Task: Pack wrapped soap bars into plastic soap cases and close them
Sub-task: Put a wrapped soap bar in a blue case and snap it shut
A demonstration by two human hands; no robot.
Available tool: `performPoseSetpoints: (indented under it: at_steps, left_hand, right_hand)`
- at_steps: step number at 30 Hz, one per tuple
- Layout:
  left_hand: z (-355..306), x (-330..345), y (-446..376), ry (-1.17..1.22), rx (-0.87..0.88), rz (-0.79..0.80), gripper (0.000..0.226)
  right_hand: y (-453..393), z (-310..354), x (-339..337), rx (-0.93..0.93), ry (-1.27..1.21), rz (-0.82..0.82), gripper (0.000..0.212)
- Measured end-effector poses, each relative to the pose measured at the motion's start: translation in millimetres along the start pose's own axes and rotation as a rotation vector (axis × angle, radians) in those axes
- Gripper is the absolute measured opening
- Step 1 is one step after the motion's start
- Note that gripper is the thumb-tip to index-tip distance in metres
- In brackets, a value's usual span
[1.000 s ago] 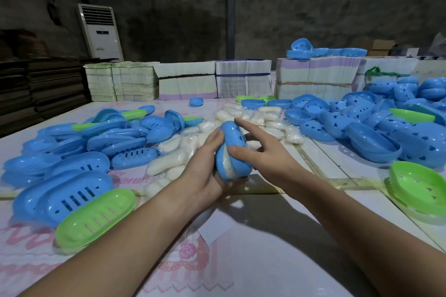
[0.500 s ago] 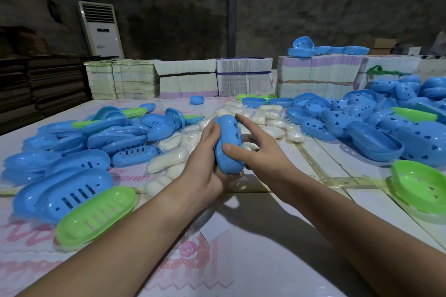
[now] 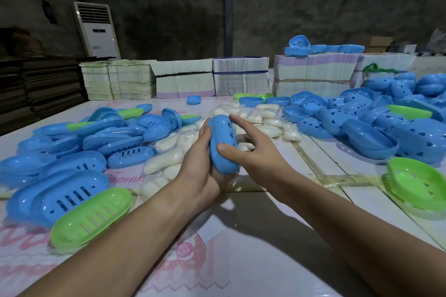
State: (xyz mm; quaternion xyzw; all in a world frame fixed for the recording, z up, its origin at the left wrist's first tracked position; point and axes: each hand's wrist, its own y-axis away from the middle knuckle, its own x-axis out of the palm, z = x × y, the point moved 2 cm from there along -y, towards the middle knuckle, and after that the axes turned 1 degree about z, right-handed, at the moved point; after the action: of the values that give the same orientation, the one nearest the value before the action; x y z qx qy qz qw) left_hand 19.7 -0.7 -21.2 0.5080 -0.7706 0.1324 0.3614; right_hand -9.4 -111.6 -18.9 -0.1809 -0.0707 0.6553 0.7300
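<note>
Soap cases and their loose halves cover most of my bench (image 3: 253, 260): a big blue heap of pierced lids (image 3: 376, 116) from one to three o'clock, and slotted blue trays (image 3: 79, 142) from nine to eleven, with a green tray (image 3: 91, 217) nearest me at eight o'clock. Between them, at twelve o'clock, lies the smaller pile of wrapped soap bars (image 3: 263, 118), some spilling toward ten o'clock beside my wrist.

Smaller again is the one blue case (image 3: 222, 144) I have raised just above the bench at centre, standing on end. My left hand (image 3: 200, 166) cups it from the left and underneath, fingers curled behind it. My right hand (image 3: 251, 152) pinches it from the other side, thumb pressed on the lid near the bottom, forefinger reaching to its top end.

I judge this to be the closing step: the two halves look mated, and no soap shows at the seam. Whether the catch has seated all round I cannot tell. Next calls for an even squeeze along the rim, then setting this case aside and reaching for another tray and bar.
</note>
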Motion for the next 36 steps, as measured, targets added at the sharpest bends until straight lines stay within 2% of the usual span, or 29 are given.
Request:
performPoseSetpoints:
  at_steps: [7,11,15,28,36]
  left_hand:
    - [-1,2,3,-0.052,0.052,0.003,0.05]
    - [3,1,3,-0.122,0.021,0.043,0.047]
    - [2,2,3,-0.145,0.016,0.032,0.044]
    - [0,0,6,-0.382,0.13,0.003,0.046]
    - [0,2,8,-0.371,0.107,0.032,0.053]
  right_hand:
    - [0,0,2,0.0,0.055,-0.029,0.074]
    - [-2,-1,-1,0.171,0.012,-0.035,0.08]
    - [-4,6,-6,0.227,-0.083,0.03,0.072]
    - [-1,2,-7,0.214,-0.141,0.108,0.07]
    - [-3,0,-12,0.169,-0.138,0.121,0.07]
